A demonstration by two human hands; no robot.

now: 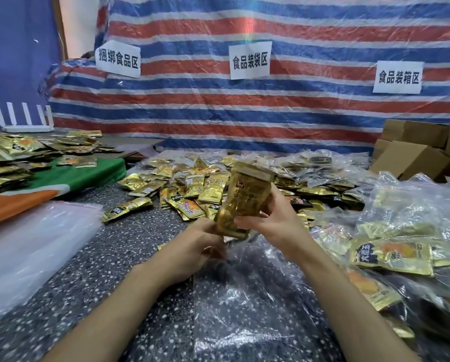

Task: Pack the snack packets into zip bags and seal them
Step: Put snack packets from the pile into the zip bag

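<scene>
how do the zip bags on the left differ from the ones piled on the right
The left zip bags are empty; the right zip bags hold gold packets. The left zip bags lie flat in a neat stack; the right zip bags are crinkled and heaped loosely. Both are clear plastic on the speckled table.

I had just one wide-angle cam on my head; it faced forward and down, close over my left hand [192, 248], right hand [278, 226] and the table [101, 273].
</scene>
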